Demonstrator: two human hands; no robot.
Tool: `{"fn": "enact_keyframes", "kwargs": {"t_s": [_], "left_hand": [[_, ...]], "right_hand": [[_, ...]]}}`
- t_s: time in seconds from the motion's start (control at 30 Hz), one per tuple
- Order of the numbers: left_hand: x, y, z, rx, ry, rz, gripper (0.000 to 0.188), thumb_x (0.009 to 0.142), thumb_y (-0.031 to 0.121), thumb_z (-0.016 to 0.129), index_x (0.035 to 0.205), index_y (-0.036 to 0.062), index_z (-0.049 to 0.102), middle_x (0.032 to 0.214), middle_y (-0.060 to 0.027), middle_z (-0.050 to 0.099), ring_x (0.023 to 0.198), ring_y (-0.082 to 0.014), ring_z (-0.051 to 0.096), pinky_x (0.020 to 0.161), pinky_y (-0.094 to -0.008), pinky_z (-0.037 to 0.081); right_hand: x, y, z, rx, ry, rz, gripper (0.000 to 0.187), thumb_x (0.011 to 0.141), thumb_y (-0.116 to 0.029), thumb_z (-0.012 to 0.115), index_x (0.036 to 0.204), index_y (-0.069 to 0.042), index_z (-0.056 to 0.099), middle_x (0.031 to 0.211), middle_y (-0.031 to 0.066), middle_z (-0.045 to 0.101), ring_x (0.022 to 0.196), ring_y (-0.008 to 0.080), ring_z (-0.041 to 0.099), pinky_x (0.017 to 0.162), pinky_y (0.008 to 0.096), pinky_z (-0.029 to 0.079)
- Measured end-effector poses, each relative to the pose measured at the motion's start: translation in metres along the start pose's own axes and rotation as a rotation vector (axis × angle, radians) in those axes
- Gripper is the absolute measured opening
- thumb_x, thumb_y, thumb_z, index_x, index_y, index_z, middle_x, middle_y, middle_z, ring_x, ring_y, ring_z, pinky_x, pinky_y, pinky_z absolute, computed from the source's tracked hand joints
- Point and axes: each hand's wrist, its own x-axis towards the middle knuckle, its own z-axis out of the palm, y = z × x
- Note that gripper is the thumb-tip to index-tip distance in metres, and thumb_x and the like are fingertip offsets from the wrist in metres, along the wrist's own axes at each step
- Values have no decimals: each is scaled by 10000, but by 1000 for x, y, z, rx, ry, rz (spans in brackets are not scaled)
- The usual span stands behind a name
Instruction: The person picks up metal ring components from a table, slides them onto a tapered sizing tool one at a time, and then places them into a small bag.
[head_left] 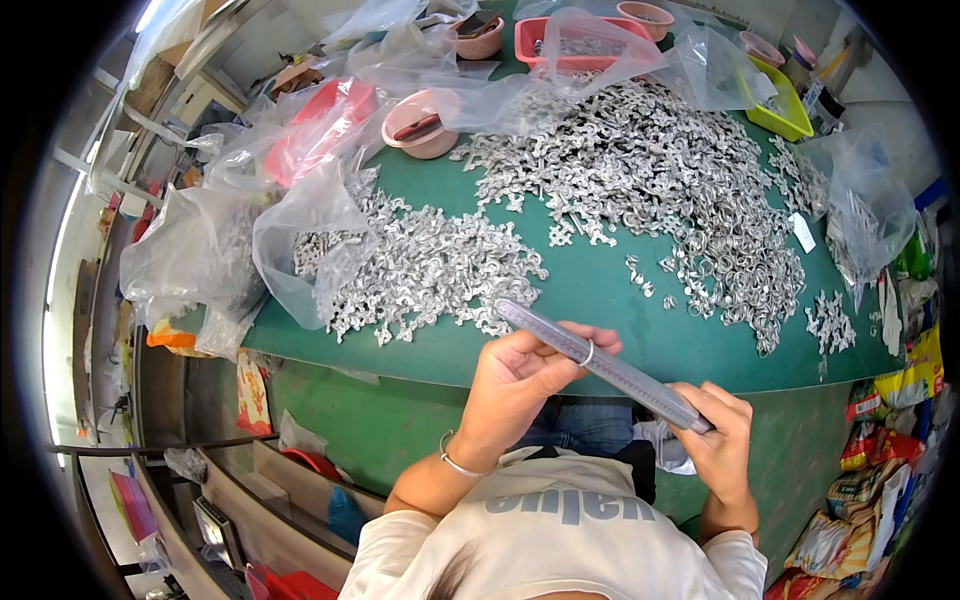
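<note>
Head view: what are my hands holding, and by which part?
A grey rod: the right hand grips its lower-right end. The left hand is at the silver ring around it, near mid-length; whether it grips there is unclear.

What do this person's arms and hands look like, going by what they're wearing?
Both the left hand and the right hand are ungloved. A thin, silvery bracelet circles the left wrist. The forearms are uncovered below the short, cream sleeves of the shirt.

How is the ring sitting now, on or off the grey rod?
On: the ring loops around the grey rod, beside the left hand's thumb.
</note>
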Motion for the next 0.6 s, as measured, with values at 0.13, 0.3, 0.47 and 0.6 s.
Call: {"fn": "enact_keyframes", "kwargs": {"t_s": [0.13,0.3,0.47,0.6], "left_hand": [[-1,-2,2,-17,9,-34,310,819,109,591,1079,-43,521,1094,-225,546,1039,-364,532,893,-451,438],[-2,-5,2,-80,2,-27,309,814,125,601,1075,-26,534,1082,-228,554,1029,-364,538,881,-437,449],[-3,-6,1,-79,-15,-17,329,798,142,622,1074,-17,538,1083,-225,555,1025,-358,541,895,-443,436],[-4,-7,-1,-82,-29,-21,333,790,147,633,1066,-15,541,1095,-219,550,1029,-355,538,911,-451,421]], "right_hand": [[-1,-2,-4,17,-25,-17,297,618,64,635,910,10,624,612,95,490,499,185,462,465,279,356],[-2,-3,-5,22,-46,-1,301,617,63,636,913,11,624,620,94,499,503,179,460,467,277,356],[-4,-4,-6,33,-50,-11,304,615,60,640,914,10,625,624,94,506,506,178,460,468,278,354],[-4,-6,-7,17,-52,-26,298,618,60,644,911,10,627,624,95,511,504,179,460,468,277,355]]}}
